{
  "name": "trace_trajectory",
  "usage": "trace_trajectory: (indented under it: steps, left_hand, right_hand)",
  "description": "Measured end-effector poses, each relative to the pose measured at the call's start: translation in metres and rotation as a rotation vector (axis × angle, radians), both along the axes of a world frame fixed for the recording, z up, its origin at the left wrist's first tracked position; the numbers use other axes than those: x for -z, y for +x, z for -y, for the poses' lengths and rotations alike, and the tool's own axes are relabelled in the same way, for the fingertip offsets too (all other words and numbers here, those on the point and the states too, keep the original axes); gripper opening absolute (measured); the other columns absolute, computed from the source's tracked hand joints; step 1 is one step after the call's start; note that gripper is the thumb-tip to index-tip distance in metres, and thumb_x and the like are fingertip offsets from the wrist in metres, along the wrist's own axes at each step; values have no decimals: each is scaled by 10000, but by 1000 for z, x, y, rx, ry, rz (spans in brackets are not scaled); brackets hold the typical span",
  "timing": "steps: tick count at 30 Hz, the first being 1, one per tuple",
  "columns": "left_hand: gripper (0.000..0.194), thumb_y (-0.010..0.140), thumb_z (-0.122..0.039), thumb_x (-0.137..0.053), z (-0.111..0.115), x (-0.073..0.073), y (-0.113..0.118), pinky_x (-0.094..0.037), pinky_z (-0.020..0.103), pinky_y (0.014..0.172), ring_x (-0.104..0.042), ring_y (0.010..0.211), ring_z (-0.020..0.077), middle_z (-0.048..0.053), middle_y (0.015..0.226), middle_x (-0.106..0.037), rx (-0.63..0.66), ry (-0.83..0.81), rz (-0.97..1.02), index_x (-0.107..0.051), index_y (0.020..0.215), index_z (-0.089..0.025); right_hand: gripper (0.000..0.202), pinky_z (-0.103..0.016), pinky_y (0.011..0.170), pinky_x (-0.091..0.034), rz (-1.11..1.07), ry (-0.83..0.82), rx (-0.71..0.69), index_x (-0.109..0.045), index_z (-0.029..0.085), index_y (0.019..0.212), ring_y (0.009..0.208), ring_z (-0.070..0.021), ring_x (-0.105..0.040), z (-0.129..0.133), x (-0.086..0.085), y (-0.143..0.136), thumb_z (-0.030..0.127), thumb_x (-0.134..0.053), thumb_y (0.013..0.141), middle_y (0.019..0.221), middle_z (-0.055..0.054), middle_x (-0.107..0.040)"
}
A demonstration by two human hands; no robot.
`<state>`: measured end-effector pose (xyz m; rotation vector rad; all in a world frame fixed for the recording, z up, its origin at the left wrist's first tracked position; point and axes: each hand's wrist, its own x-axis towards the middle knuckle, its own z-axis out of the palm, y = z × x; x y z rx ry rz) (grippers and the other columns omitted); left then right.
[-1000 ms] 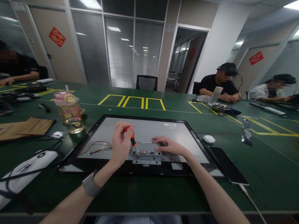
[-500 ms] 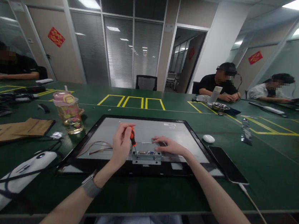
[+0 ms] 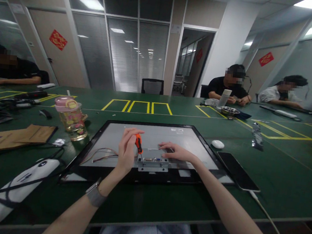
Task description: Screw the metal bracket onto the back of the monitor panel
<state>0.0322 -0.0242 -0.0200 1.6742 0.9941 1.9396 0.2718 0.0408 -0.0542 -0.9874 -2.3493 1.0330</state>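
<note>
My left hand (image 3: 127, 148) is closed around the handle of an orange and black screwdriver (image 3: 139, 143), whose shaft points down to the left end of a metal bracket with ports (image 3: 153, 164). The bracket sits near the front edge of a flat display panel (image 3: 109, 130) with a black frame, lying back side up on the green table. My right hand (image 3: 176, 151) rests with its fingers spread on the metal part just behind the ports. Thin coloured wires (image 3: 101, 156) lie on the panel left of the bracket.
Left of the panel are a pink-lidded cup (image 3: 72, 118), a brown paper bag (image 3: 15, 138) and a white power strip (image 3: 15, 189) with black cables. On the right lie a white case (image 3: 217, 144) and a phone (image 3: 238, 172) on a cable. Several people sit across the table.
The fingers of my left hand have shifted slightly on the screwdriver, and more of its orange handle shows. My right hand stays in place. At the far right, a person's dark flat object has tilted lower.
</note>
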Motion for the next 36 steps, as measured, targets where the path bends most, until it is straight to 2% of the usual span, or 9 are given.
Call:
trace_trajectory:
  steps: [4,9,11,15,19,25,31,33,36]
  left_hand:
    - [277,903,-313,-426,0,1,2,-476,291,773,-608,848,168,65,941,-635,88,-79,76,-638,1015,-174]
    - [152,811,-289,-599,-1,-1,0,-452,241,708,-539,732,125,24,833,-571,-43,-28,-30,-670,899,-188]
    - [159,827,-287,-564,-2,-1,-1,-446,243,726,-531,757,130,30,852,-566,-49,-4,-33,-681,868,-187]
    - [306,896,-272,-391,-3,1,-1,-458,270,775,-579,849,156,62,979,-623,67,-69,86,-664,993,-173]
    - [291,885,-298,-457,-1,0,0,-466,275,763,-598,823,153,60,953,-641,56,-115,90,-621,1092,-176]
    - [153,810,-292,-583,0,-5,0,-445,250,729,-534,781,141,31,850,-552,-78,6,-30,-685,858,-189]
    - [294,895,-300,-432,1,-5,0,-458,273,768,-589,827,153,60,931,-638,34,-80,84,-651,1039,-166]
    - [264,872,-305,-498,1,-5,0,-458,256,727,-573,763,136,40,868,-616,-7,-87,53,-647,1045,-173]
    - [163,806,-288,-603,0,-4,0,-445,236,710,-529,737,119,17,822,-543,-96,-14,-3,-681,896,-177]
  right_hand:
    - [549,-448,1092,-264,-4,14,1,-636,222,1149,1284,-286,-401,-1,1,0,608,-618,760,1364,-81,-492]
    - [534,-451,1091,-262,0,22,-1,-631,233,1158,1276,-279,-410,-3,4,1,599,-616,769,1368,-70,-487]
    - [525,-446,1092,-260,1,32,-11,-633,237,1155,1264,-275,-425,-3,4,1,597,-613,773,1362,-65,-495]
    - [530,-439,1098,-247,5,30,-2,-631,234,1160,1267,-274,-418,-1,2,0,597,-609,776,1359,-64,-499]
    - [537,-435,1083,-273,13,23,3,-624,230,1172,1261,-276,-423,0,0,1,591,-613,774,1370,-69,-486]
    - [522,-453,1108,-223,18,19,-2,-625,248,1168,1281,-276,-405,-1,0,1,596,-605,779,1373,-54,-486]
    - [525,-452,1105,-236,13,20,4,-626,235,1168,1280,-278,-407,0,0,1,586,-610,778,1370,-66,-491]
    - [523,-449,1101,-245,11,24,0,-628,236,1164,1269,-277,-422,-2,2,1,584,-616,774,1369,-68,-492]
    - [518,-450,1109,-225,10,33,-9,-628,241,1162,1272,-273,-420,-4,4,1,587,-612,777,1365,-61,-496]
